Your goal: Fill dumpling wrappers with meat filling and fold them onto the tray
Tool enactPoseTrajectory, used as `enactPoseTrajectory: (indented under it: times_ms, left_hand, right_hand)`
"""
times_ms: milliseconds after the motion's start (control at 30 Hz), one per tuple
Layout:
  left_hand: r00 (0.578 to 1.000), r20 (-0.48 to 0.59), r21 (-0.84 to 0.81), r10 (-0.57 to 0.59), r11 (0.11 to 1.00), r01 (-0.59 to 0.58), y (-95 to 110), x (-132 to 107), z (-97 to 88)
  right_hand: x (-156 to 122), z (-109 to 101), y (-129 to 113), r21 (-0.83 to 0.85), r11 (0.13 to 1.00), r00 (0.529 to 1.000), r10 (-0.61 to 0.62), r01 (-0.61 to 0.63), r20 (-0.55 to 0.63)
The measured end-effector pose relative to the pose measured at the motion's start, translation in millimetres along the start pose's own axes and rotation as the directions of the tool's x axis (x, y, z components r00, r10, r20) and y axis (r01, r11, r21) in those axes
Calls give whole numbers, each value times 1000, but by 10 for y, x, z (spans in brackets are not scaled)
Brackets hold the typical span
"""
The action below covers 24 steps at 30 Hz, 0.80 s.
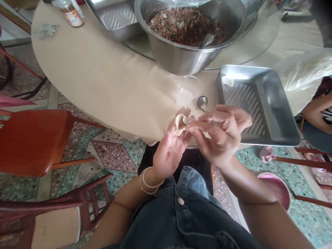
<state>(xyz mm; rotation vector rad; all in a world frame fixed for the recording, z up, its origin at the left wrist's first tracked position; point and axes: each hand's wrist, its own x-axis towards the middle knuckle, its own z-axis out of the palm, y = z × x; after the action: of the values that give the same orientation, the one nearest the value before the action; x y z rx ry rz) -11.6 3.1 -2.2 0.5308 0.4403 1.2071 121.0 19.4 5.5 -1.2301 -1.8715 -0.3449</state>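
Observation:
A partly folded dumpling [180,125], its pale wrapper curled around some filling, is held between my two hands above the table's near edge. My left hand [168,150], palm up with a bracelet at the wrist, cradles it in closed fingers. From the right, my right hand [220,133] pinches the wrapper's edge between thumb and fingertips. Just beyond them lie a metal spoon [202,101] and a clear plastic bowl [195,84] with something white by it. A large steel bowl [181,58] of minced filling [181,26] stands farther back, a utensil handle sticking out.
To the right sits a ridged metal tray [284,122] with a white piece [228,81] in its corner. Another tray [114,31] and a jar [71,14] stand at the back left. A plastic bag [308,67] lies right; a person's arm [317,112] shows beyond. An orange chair [36,138] stands left.

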Motion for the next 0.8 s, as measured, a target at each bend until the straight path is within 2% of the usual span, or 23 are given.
enactPoseTrajectory:
  times_ms: [133, 200, 300, 467, 567, 667, 800]
  left_hand:
    - [997, 74, 83, 7, 996, -13, 12, 22, -87]
    - [993, 107, 118, 39, 992, -52, -5, 36, -139]
    - [990, 133, 153, 50, 986, -71, -20, 57, -201]
    - [993, 120, 159, 3, 987, -22, 23, 92, -226]
    - [994, 106, 72, -12, 997, 5, -12, 85, -181]
    - [994, 103, 41, 30, 999, -34, -107, 44, -103]
    - [990, 114, 70, 84, 993, -92, -187, 5, -26]
  right_hand:
    - [0, -9, 11, -96, 989, 993, -103, 108, 58]
    - [7, -8, 18, -99, 987, 991, -127, 129, 28]
    - [20, -6, 38, -59, 996, 997, -72, 71, -7]
    - [41, -30, 75, -9, 999, 994, -37, 38, 107]
    - [52, -30, 66, 67, 998, 996, -7, 1, 89]
    - [59, 4, 50, 125, 990, 998, 61, -63, 18]
    - [61, 59, 59, 191, 977, 994, 81, -93, 71]
